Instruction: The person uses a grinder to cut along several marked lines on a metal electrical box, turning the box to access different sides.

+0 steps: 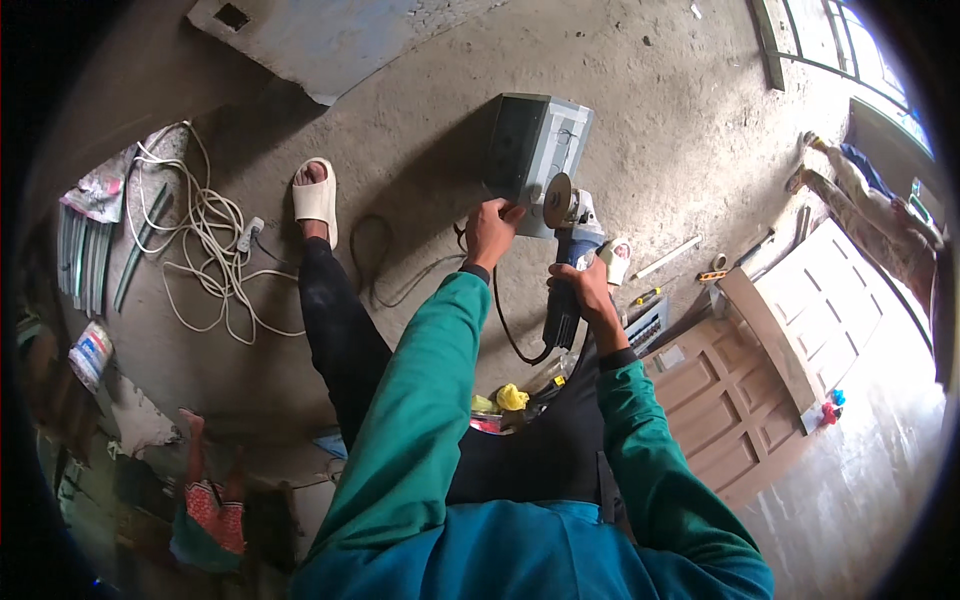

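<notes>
My right hand (588, 288) is wrapped round the body of an angle grinder (566, 268), held upright with its head away from me. The round disc (559, 200) on the grinder's head is close to the near end of a grey metal box (528, 150) on the floor. Fingers curled, my left hand (490, 234) is at the box's near left corner and seems to grip its edge; the fingertips are partly hidden. A black cord (508, 330) curves from the grinder's rear end.
A white extension cable (215, 225) lies tangled at left, beside metal strips (88, 255). Brown panelled doors (735, 400) lie at right near a yellow-handled tool (648, 296). A yellow bag (512, 397) sits close to me. Other people are at far right (880, 215) and lower left (212, 510).
</notes>
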